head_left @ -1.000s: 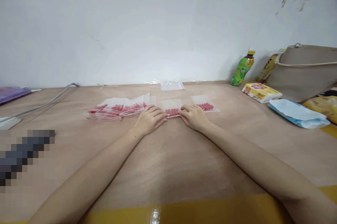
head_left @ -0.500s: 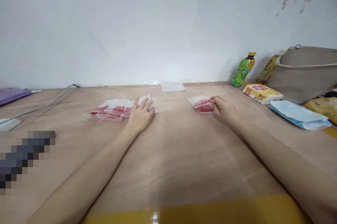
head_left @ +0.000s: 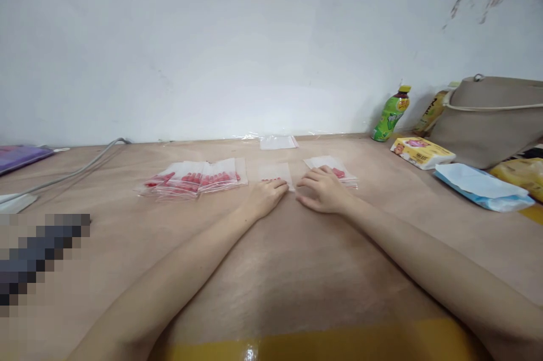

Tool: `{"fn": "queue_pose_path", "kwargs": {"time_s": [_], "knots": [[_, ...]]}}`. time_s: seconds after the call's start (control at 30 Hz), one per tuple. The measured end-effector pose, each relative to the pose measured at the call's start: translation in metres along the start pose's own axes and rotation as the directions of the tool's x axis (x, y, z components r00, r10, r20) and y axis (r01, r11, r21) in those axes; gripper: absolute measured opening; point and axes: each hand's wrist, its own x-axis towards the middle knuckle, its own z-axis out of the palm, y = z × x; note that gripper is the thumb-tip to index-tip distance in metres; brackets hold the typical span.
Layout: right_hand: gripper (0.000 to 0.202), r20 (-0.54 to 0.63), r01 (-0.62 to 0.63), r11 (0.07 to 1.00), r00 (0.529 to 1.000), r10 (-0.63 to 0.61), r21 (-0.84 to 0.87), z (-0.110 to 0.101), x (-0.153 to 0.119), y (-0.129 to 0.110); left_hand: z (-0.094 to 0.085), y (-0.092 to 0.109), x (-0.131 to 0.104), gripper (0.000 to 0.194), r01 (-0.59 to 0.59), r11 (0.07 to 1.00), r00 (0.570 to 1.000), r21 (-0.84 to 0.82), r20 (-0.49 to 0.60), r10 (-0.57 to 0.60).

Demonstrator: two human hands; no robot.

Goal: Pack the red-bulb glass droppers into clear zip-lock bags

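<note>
A small clear zip bag (head_left: 275, 170) with red pieces in it lies flat on the brown table top. Across its near edge rest the fingers of my left hand (head_left: 268, 198), stretched out and covering part of the red pieces. My right hand (head_left: 326, 190) is open just to the right, thumb apart from the curved fingers. It overlaps the near left part of a small stack of similar bags (head_left: 344, 173), and I cannot tell whether it presses on them. To the left, a wider row of overlapping bags (head_left: 218, 174) with red pieces lies fanned out.
A flat white bag (head_left: 278, 142) lies by the wall. On the right are a green bottle (head_left: 390, 115), a yellow tissue pack (head_left: 422, 151), a blue and white packet (head_left: 483, 187) and a grey handbag (head_left: 496, 117). A grey cable (head_left: 91, 163) runs along the left.
My left hand has moved right from the fanned row onto a single bag in the middle. My right hand has let go of the bag it pinched and shifted left.
</note>
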Motion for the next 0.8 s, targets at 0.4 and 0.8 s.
{"fn": "queue_pose_path", "kwargs": {"time_s": [0.4, 0.8], "knots": [[0.023, -0.078, 0.052, 0.992, 0.995, -0.061, -0.115, 0.031, 0.009, -0.004, -0.016, -0.023, -0.044, 0.016, 0.127, 0.979, 0.986, -0.161, -0.09, -0.142], [0.025, -0.137, 0.016, 0.989, 0.99, -0.036, -0.144, 0.028, 0.006, -0.007, -0.018, -0.029, -0.042, 0.026, -0.047, 0.997, 0.998, 0.054, -0.032, 0.049]]}}
